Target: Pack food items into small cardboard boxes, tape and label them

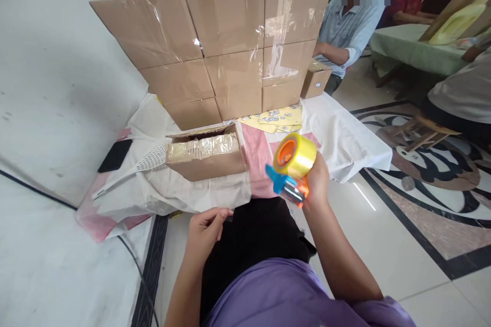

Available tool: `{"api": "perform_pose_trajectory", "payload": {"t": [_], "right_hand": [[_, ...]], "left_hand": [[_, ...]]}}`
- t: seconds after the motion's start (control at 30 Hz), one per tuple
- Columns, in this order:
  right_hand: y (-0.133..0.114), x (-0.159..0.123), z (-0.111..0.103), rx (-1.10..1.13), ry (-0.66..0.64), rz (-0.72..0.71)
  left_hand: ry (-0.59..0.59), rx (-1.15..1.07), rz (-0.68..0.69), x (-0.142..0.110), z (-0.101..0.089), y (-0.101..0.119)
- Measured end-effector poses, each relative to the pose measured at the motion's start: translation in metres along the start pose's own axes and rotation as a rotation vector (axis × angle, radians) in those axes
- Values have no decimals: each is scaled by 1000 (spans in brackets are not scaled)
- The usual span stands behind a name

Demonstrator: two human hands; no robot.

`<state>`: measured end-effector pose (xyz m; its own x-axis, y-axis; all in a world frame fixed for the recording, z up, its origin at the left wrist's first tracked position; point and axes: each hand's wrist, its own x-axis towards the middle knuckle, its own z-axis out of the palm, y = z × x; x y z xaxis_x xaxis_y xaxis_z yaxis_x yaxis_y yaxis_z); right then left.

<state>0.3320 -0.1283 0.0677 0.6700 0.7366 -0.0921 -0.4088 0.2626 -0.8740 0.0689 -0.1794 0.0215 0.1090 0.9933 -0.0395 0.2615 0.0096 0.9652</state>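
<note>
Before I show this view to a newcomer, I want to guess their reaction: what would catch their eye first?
Probably the bright yellow tape roll on the orange-and-blue dispenser in the right hand, just right of centre. Next, the tall wall of stacked cardboard boxes behind it, and the open carton standing in front of that wall, left of the dispenser.

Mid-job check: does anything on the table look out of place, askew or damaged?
The white fly swatter looks out of place, lying loose beside the open cardboard box. The white-and-pink tablecloth beneath them is rumpled rather than flat. I see no spill.
</note>
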Motion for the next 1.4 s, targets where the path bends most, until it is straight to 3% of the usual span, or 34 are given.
{"api": "perform_pose_trajectory", "payload": {"t": [0.1,0.23,0.37,0.47,0.53,0.57,0.6,0.67,0.7,0.77,0.87,1.03,1.2,1.3,1.4], "right_hand": [[21,54,6,-97,-1,-207],[49,107,14,-257,-103,-130],[55,119,4,-322,-81,-121],[53,102,-3,-356,92,-259],[53,73,0,-383,108,-417],[53,53,5,-423,8,-526],[54,32,11,-466,-190,-636],[55,-13,28,-626,-768,-807],[55,-33,37,-682,-927,-878],[54,-64,52,-753,-1081,-1005],[51,-82,67,-818,-1130,-1105],[41,-76,79,-831,-1239,-1245],[17,-68,95,-693,-1227,-1498],[0,-60,107,-649,-1205,-1571],[-11,-52,116,-657,-1221,-1595]], "left_hand": [[95,-110,-75,2,-1,-1],[100,-215,-81,12,-3,3],[85,-298,-80,20,-8,6],[61,-325,-80,21,-13,6],[43,-308,-86,20,-15,6],[31,-289,-89,19,-16,5],[17,-265,-87,19,-16,5],[-4,-197,-60,17,-16,2],[-9,-158,-30,17,-15,0],[-8,-74,39,15,-15,-4],[25,23,104,12,-15,-12],[118,13,75,13,-18,-14],[13,-102,-15,11,-29,16],[6,-33,4,10,-35,39],[-1,-23,21,14,-36,49]]}}
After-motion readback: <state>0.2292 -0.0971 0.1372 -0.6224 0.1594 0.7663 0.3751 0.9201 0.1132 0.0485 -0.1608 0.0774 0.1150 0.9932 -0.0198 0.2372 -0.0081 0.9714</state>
